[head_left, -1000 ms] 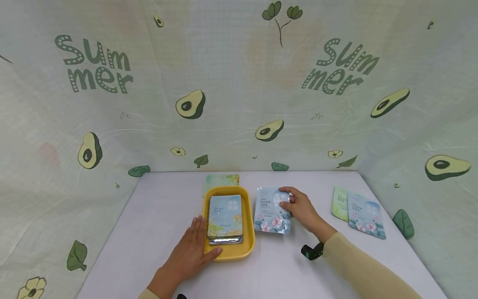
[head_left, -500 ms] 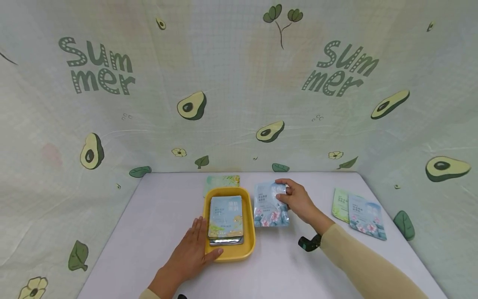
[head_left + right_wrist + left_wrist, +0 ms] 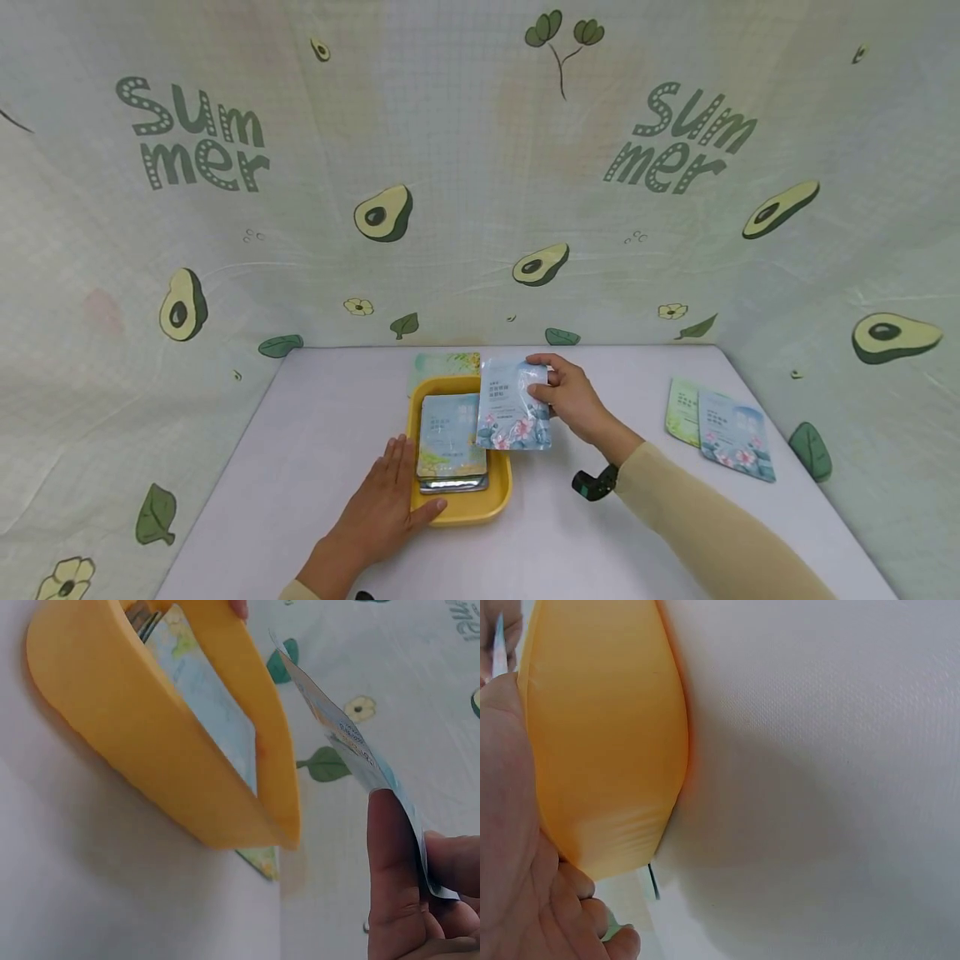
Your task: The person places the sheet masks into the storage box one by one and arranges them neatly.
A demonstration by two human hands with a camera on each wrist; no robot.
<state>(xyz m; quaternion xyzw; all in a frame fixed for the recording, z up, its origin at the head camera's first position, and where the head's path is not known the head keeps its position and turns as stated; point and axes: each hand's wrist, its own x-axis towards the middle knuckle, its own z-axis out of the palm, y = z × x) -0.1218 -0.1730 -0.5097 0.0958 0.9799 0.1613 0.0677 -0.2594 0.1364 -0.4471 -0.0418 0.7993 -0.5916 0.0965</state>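
My right hand (image 3: 573, 400) pinches a flat blue sachet (image 3: 512, 417) with pink flowers by its upper right edge, thumb on the front. The sachet, which looks like a sheet mask packet, is raised and overlaps the right rim of a yellow tray (image 3: 465, 507) in the head view. From the right wrist, the sachet (image 3: 341, 727) shows nearly edge-on, above and beside the tray. Inside the tray lies a stack of sachets, a blue-and-yellow one (image 3: 450, 433) on top. My left hand (image 3: 378, 500) rests against the tray's left side, fingers straight, thumb over the near rim.
On the table's right side lie a green sachet (image 3: 682, 408) and another blue flowered sachet (image 3: 735, 437) partly covering it. Behind the tray is a green-yellow sachet (image 3: 446, 363), partly hidden. A printed cloth (image 3: 465, 167) hangs behind the white table (image 3: 300, 417).
My right hand has lifted the blue flowered sachet and carried it left, from beside the tray to over its right rim. The left hand has stayed against the tray.
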